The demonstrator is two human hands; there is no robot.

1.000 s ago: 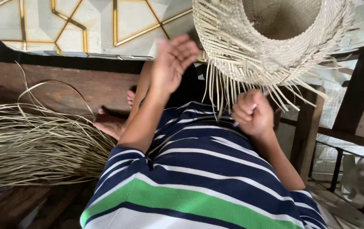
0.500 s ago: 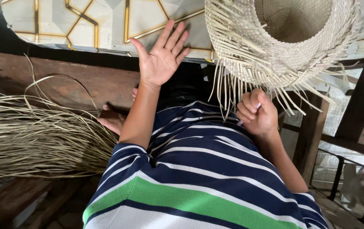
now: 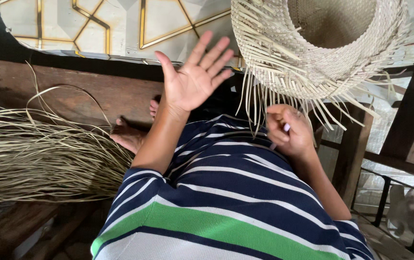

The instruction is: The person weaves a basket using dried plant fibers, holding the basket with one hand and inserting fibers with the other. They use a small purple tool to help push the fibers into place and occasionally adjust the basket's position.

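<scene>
Hat (image 3: pixel 320 45), half-woven straw, hangs upper right with loose strands trailing down. Right hand (image 3: pixel 289 132) sits just below the fringe, grip pinched on a strand (nearer hand). Left hand (image 3: pixel 192 79) is raised beside the brim, fingers spread, holding nothing. Straw bundle (image 3: pixel 38 154) lies left.

No packages, labels, signs, screens.
</scene>
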